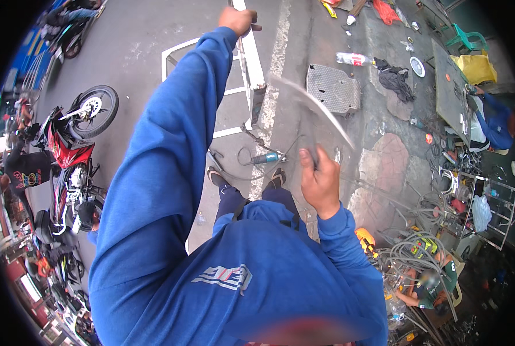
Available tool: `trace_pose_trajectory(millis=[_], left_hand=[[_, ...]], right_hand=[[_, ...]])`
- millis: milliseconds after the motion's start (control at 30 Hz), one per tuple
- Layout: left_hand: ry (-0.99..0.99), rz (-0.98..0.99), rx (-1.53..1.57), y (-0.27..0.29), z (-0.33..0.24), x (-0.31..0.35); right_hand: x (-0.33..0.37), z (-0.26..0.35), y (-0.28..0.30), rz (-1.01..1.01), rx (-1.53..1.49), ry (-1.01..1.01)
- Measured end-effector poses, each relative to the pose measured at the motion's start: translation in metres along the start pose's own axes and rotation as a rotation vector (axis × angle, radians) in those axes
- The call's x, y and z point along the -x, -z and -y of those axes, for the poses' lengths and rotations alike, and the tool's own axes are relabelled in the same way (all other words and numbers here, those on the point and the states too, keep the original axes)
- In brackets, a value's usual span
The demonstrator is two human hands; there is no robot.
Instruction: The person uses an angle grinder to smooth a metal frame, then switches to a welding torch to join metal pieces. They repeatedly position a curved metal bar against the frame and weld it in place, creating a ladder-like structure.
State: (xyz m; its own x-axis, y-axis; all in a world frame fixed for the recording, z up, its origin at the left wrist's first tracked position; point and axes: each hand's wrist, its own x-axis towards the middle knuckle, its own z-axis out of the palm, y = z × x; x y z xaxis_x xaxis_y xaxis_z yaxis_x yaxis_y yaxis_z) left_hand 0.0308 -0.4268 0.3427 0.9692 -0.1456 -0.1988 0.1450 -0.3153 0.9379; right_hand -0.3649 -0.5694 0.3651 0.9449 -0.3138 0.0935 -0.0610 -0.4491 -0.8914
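My left arm stretches forward, and my left hand (238,21) is closed round the upper bar of a white metal frame (253,60). The frame stands on the pavement ahead of me, its other bars spreading to the left. Close to my body on the right, my right hand (322,180) is closed round a thin grey handle-like piece (311,141). Above it runs a pale curved streak (321,106), smeared by motion; its kind cannot be made out. A teal power tool, like an angle grinder (267,158), lies with its cord on the ground near my feet.
A perforated metal plate (332,88), a plastic bottle (352,59) and dark cloth (394,79) lie at right. Tangled cables (410,254) and a crouching person (439,282) are lower right; another person (499,124) works farther right. A red motorcycle (67,144) stands at left.
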Motion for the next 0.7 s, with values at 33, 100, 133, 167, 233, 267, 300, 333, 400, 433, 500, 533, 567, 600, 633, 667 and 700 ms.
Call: trace_pose_trajectory(millis=[33,100,133,167,233,267,300,333,400,433,500,533,567,600,633,667,700], left_hand=[[-0.028,-0.018,0.047,0.0,-0.004,0.005],[-0.083,-0.018,-0.034,0.0,-0.01,0.011],[-0.017,-0.073,0.075,-0.002,-0.009,0.013],[-0.002,-0.031,0.065,0.0,-0.01,0.012],[-0.116,0.011,-0.077,0.002,-0.007,0.008],[-0.138,0.029,-0.14,0.001,-0.005,0.006],[-0.142,0.038,-0.102,0.001,-0.004,0.004],[-0.109,0.031,-0.003,0.001,-0.003,0.003],[-0.002,-0.012,0.137,-0.001,-0.003,0.003],[0.008,0.0,0.083,0.0,-0.004,0.003],[-0.045,0.012,0.039,0.0,-0.007,0.007],[-0.051,0.015,0.011,0.0,-0.008,0.009],[-0.031,0.008,0.037,0.0,-0.01,0.011],[-0.01,-0.001,0.058,0.001,-0.011,0.012],[0.011,-0.009,0.077,0.0,-0.011,0.013],[-0.031,-0.004,0.042,0.0,-0.012,0.013],[-0.072,0.0,0.008,0.0,-0.012,0.013]], right_hand=[[-0.001,0.0,0.0,0.055,0.049,-0.011],[0.0,0.001,0.003,0.06,-0.025,-0.067],[0.001,0.003,0.004,0.057,-0.061,-0.098],[0.004,0.006,0.004,0.02,-0.077,-0.069],[0.007,0.011,0.004,-0.073,-0.105,-0.004],[0.008,0.013,0.004,-0.073,-0.093,0.019],[0.006,0.015,0.004,-0.079,-0.085,0.061],[0.004,0.016,0.004,-0.078,-0.069,0.125],[-0.001,0.016,0.007,0.034,-0.007,0.0],[-0.003,0.016,0.008,0.098,0.033,-0.067],[-0.002,0.018,0.011,0.058,0.012,-0.073],[0.0,0.02,0.011,0.031,0.011,-0.1],[0.002,0.021,0.009,-0.002,-0.05,-0.062],[0.004,0.022,0.007,-0.05,-0.103,-0.025],[0.005,0.022,0.005,-0.083,-0.146,0.02],[0.005,0.021,0.002,-0.045,-0.161,-0.033],[0.004,0.019,0.001,0.011,-0.165,-0.075]])
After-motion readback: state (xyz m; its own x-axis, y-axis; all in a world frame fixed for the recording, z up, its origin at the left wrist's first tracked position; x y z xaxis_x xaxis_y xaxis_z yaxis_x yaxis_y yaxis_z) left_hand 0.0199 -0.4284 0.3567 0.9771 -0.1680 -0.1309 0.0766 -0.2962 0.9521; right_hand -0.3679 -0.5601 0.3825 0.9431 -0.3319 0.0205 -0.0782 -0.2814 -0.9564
